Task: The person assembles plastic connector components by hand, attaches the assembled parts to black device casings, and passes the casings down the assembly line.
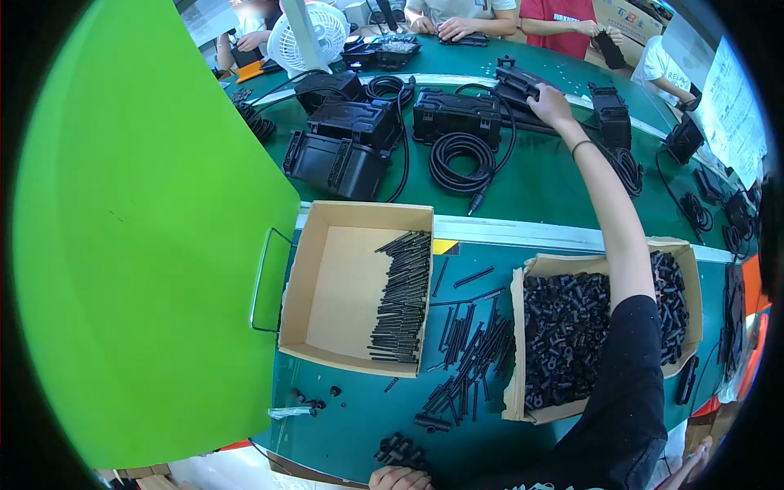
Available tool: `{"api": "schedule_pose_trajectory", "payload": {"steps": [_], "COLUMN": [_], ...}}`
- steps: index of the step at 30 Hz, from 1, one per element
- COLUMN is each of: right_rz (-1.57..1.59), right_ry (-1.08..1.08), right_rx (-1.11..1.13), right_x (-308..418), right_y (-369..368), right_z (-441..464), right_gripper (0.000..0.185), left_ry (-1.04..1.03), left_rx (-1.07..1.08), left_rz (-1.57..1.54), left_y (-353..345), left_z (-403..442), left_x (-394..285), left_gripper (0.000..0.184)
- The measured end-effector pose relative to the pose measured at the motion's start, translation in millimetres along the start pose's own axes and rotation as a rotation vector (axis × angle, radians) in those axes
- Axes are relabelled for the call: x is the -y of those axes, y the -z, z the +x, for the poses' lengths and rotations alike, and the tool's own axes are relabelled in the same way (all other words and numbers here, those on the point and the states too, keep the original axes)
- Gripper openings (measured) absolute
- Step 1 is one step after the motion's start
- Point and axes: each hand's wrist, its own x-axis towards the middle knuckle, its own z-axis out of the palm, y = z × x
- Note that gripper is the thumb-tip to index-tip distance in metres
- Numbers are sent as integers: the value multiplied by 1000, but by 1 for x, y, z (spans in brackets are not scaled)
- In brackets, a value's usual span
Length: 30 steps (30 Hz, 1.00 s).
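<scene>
My right arm stretches over a box of small parts. At its end, my right hand (552, 106) is closed on a black plastic case (523, 84) at the back of the green bench. A coiled black cable (461, 163) lies left of that case. My left hand (400, 478) shows only partly at the bottom edge, its fingers curled in; what they hold, if anything, is hidden. Just above it sits a cluster of black cylindrical parts (400, 449). A short black tube (432, 423) lies a little farther up.
A cardboard box (327, 214) holds long black screws; loose screws (465, 351) lie beside it. Another cardboard box (517, 327) is full of small black parts. More black cases (339, 163) with cables, a white fan (309, 37), and a green panel (147, 245) surround the bench. Co-workers sit opposite.
</scene>
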Motion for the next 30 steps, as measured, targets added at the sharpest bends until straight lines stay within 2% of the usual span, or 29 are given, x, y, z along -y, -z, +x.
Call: {"api": "schedule_pose_trajectory", "payload": {"steps": [1,2,4,5,6,8,9,11,12,15,16,17,19,23,26,28,30], "right_rz": [-34,-60,82,119,114,32,3,76,-17,-70,-19,-16,-27,75,123,87,37], "right_ry": [19,-22,-45,-107,-106,10,49,-25,36,116,214,210,281,313,318,295,291], "right_rx": [-114,10,69,183,185,233,191,215,177,116,-12,-15,-34,-67,6,132,147], "right_x": [1,1,3,6,7,-1,-5,-13,-16,-12,-13,-13,-16,-15,-17,-18,-17], "right_y": [-3,0,2,6,7,6,-2,-17,-22,-17,-21,-22,-20,-10,-1,6,11], "right_z": [1,8,11,12,8,4,4,6,2,-9,-12,-10,-11,-16,-22,-26,-32], "right_gripper": [62,76,73,72,72,68,63,58,50,44,31,31,22,23,25,25,26], "left_ry": [-6,-7,-81,-79,-29,22,18,10,6,-38,-77,-81,95,85,24,16,15], "left_rx": [-2,0,-11,-12,8,24,11,-7,-3,-12,-24,-23,-15,-11,-33,-33,-51], "left_rz": [5,6,2,0,1,-5,-5,2,-6,-5,2,4,-38,-22,-18,-45,-47], "left_y": [-1,-2,-2,0,2,1,-1,-1,0,-5,-5,-4,-1,2,1,2,1], "left_z": [-2,-3,-3,-2,-1,-1,-3,-2,-1,-6,-6,-7,-7,-1,-2,-1,1], "left_x": [1,3,7,5,2,-2,-2,-1,-1,5,7,5,-4,-5,-2,-2,-3], "left_gripper": [20,20,21,21,21,21,21,21,20,18,17,17,15,15,14,14,12]}}
